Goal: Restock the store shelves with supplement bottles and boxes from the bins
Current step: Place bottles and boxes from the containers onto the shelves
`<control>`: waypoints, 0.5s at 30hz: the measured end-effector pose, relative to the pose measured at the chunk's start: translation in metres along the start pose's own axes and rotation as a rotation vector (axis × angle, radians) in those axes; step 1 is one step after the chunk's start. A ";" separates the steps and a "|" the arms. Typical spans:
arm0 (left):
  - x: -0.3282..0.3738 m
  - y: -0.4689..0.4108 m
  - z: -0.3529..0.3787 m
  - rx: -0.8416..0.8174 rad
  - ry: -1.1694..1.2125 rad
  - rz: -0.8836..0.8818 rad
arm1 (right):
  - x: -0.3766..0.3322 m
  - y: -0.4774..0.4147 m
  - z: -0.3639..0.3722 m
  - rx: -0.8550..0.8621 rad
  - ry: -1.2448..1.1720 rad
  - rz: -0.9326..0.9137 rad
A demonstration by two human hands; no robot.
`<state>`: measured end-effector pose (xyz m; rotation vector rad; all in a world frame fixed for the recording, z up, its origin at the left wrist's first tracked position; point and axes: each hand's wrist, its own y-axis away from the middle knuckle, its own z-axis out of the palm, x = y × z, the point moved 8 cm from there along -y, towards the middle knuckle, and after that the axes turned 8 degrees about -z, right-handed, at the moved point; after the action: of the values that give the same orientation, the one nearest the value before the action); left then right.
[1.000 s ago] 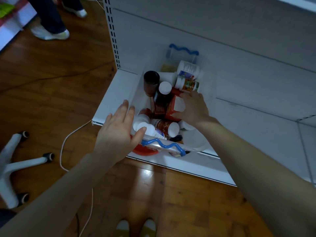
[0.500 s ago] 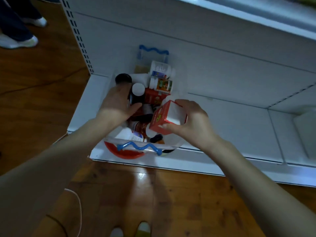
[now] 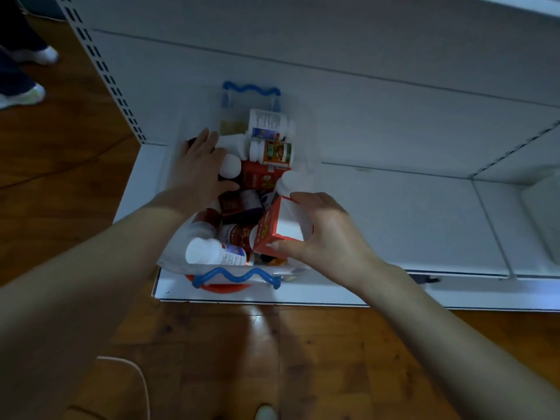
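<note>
A clear bin [image 3: 306, 165] with blue wavy handles sits on the bottom white shelf [image 3: 409, 219], full of supplement bottles and boxes. My right hand [image 3: 327, 234] grips a red and white box [image 3: 281, 228], lifted above the bin's near right corner. My left hand [image 3: 200, 168] reaches into the bin's far left part and lies over a dark bottle with a white cap [image 3: 229, 168]; its fingers are fairly straight and I cannot see them curl round anything. A white-capped bottle [image 3: 212, 251] lies at the near end.
The shelf unit's white back panel [image 3: 333, 40] rises behind the bin, with a slotted upright [image 3: 100, 71] at its left. Bare shelf surface lies right of the bin. Wooden floor [image 3: 242, 359] lies below, with a white cable [image 3: 142, 386]. Another person's shoes [image 3: 21, 95] stand far left.
My right hand took the red and white box from the bin and raised it toward me. My left hand moved from the bin's near rim into its far left part.
</note>
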<state>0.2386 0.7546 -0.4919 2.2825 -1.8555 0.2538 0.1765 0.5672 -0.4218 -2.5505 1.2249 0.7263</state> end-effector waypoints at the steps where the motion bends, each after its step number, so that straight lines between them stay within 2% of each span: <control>1: 0.001 0.001 -0.002 0.007 0.045 0.000 | -0.001 0.000 0.000 0.004 0.004 0.000; 9: 0.015 0.032 -0.039 0.132 0.578 -0.106 | -0.008 0.008 -0.007 0.073 -0.017 0.022; 15: 0.015 0.077 -0.074 0.213 0.762 -0.218 | -0.020 0.030 -0.026 0.195 -0.117 0.070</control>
<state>0.1651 0.7433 -0.4132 2.0451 -1.2227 1.1403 0.1516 0.5515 -0.3884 -2.2861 1.2846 0.7219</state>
